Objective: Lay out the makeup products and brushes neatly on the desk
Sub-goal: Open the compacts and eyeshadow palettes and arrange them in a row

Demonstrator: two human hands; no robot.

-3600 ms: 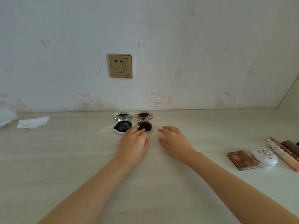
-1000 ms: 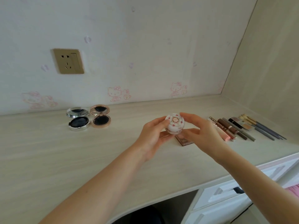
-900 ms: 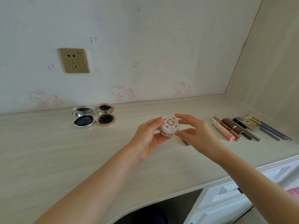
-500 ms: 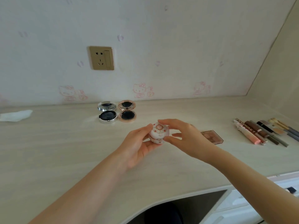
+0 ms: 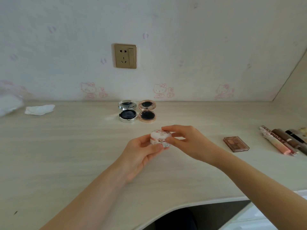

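Above the middle of the tabletop point(image 5: 66, 155), both hands hold a small round white compact point(image 5: 160, 137) with a floral print and a rose-gold band. The left hand point(image 5: 141, 153) grips it from below and the side, thumb curled against its lower edge, while the right hand point(image 5: 186, 143) pinches its lid between fingertips and thumb. Behind them, near the wall, a silver cushion compact point(image 5: 127, 111) and a rose-gold cushion compact point(image 5: 147, 110) lie open side by side, mirrors tilted up. To the right lies a brown eyeshadow palette point(image 5: 236, 144), and beyond it a row of lip-gloss tubes point(image 5: 279, 141) lies side by side at the frame edge. A crumpled white tissue point(image 5: 39, 109) rests far left, below a gold wall socket point(image 5: 125, 56).
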